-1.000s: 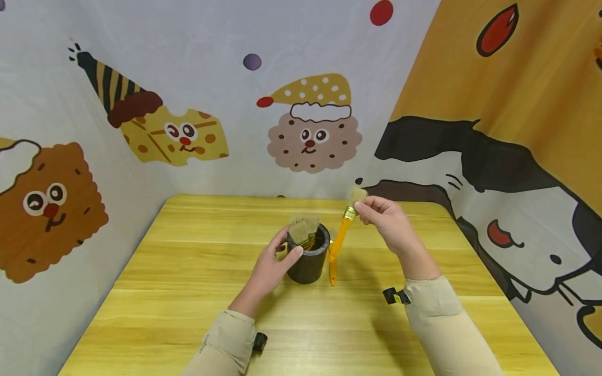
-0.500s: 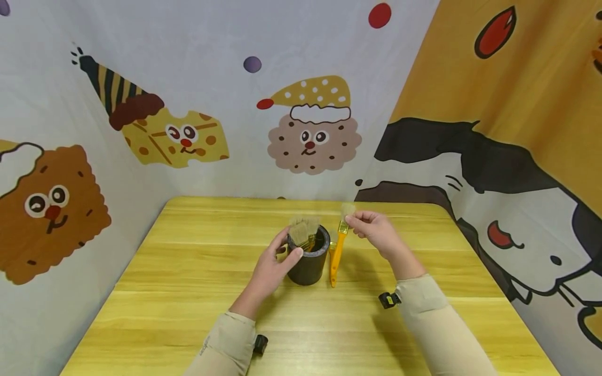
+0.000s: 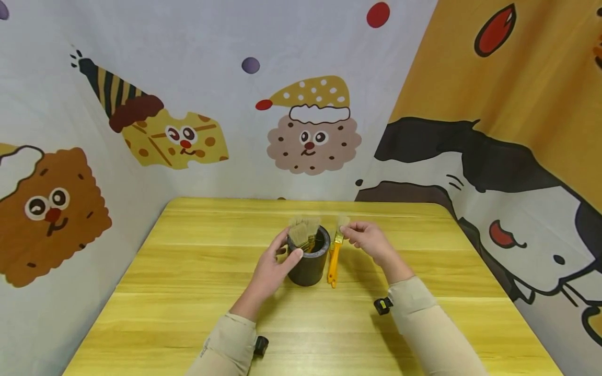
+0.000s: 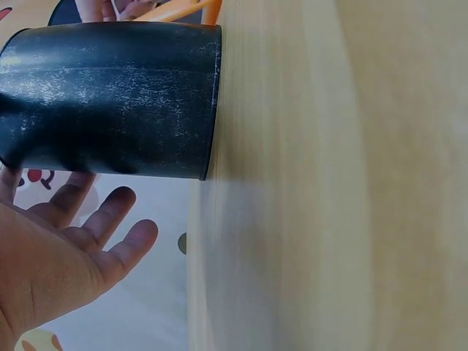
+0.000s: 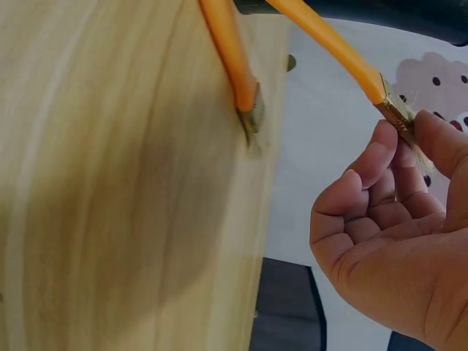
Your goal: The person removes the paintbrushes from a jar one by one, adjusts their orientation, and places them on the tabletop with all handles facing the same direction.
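Note:
A dark cylindrical pot [image 3: 308, 269] stands upright on the table, with several paintbrushes [image 3: 301, 233] in it, their pale bristles up. My left hand [image 3: 270, 265] holds the pot near its rim, thumb at the front and index finger at the left side; its other fingers spread free in the left wrist view. To the right of the pot, my right hand [image 3: 371, 243] pinches an orange-handled paintbrush [image 5: 336, 47] at its bristles by the metal ferrule, handle downward. A second orange paintbrush [image 5: 232, 51] lies on the table beside the pot, mostly behind the held one in the head view.
The wood-grain table [image 3: 188, 292] meets a white cloth backdrop [image 3: 197, 47] with cartoon prints at its far edge. An orange printed cloth [image 3: 451, 78] hangs along the right side.
My right hand has moved left and downward with the paintbrush, bringing it closer to the pot and more upright. The left hand keeps its hold on the pot.

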Tool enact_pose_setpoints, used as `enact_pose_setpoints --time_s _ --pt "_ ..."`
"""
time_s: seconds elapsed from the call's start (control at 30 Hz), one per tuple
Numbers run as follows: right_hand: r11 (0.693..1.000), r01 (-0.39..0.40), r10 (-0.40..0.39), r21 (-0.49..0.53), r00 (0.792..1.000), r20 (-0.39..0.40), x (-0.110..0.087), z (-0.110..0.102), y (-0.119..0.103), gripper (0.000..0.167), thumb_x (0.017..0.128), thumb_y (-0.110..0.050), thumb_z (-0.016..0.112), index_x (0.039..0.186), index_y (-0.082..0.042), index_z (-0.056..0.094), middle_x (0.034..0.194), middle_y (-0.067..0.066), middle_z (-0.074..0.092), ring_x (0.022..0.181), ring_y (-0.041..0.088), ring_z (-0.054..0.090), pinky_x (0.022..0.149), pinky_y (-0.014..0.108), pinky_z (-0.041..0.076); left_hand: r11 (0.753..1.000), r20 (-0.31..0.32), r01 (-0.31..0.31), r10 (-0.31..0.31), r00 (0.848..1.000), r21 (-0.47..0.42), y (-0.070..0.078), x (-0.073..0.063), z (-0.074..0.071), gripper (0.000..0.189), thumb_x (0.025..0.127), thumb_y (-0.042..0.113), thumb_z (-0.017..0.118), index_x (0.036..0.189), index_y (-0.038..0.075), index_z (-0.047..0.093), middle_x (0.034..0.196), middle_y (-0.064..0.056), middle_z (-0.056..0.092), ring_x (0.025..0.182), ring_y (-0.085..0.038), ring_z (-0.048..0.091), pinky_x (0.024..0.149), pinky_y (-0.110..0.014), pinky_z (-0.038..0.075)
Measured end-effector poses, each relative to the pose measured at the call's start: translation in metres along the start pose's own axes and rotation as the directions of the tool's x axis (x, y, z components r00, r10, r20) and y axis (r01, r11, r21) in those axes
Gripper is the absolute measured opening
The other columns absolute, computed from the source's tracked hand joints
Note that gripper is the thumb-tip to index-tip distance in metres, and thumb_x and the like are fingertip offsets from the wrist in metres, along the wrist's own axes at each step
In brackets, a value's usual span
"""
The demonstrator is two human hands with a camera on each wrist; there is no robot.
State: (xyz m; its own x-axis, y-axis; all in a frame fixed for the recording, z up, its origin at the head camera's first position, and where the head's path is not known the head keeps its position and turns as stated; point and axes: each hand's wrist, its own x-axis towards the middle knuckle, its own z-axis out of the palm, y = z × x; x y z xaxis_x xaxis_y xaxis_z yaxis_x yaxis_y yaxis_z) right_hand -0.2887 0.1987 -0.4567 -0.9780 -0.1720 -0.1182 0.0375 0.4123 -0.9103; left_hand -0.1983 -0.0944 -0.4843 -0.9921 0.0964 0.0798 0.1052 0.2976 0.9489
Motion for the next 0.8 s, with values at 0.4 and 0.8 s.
enact_pose_setpoints --time_s 0.4,0.8 --pt "0.996 -0.060 0.060 -0.067 0.998 0.003 0.014 0.011 0.018 0.042 0.106 -0.038 0.068 0.123 0.000 0.074 0.116 0.015 0.075 0.109 0.032 0.067 0.099 0.049 0.057 1.000 0.001 0.010 -0.010 1.000 -0.007 -0.001 0.000 0.000 0.071 0.102 0.059 0.066 0.165 0.050 0.033 0.164 -0.009 0.050 0.143 -0.039 0.053 0.110 -0.063 0.051" --pt "0.959 -0.079 0.069 -0.273 0.996 -0.048 0.024 0.022 0.032 0.033 0.105 -0.034 0.069 0.100 -0.003 0.078 0.090 0.010 0.075 0.077 0.015 0.060 0.069 0.026 0.049 1.000 0.001 -0.001 0.001 1.000 -0.001 -0.002 0.000 0.001 0.071 0.102 0.061 0.065 0.164 0.052 0.032 0.165 -0.008 0.049 0.143 -0.038 0.053 0.109 -0.065 0.050"
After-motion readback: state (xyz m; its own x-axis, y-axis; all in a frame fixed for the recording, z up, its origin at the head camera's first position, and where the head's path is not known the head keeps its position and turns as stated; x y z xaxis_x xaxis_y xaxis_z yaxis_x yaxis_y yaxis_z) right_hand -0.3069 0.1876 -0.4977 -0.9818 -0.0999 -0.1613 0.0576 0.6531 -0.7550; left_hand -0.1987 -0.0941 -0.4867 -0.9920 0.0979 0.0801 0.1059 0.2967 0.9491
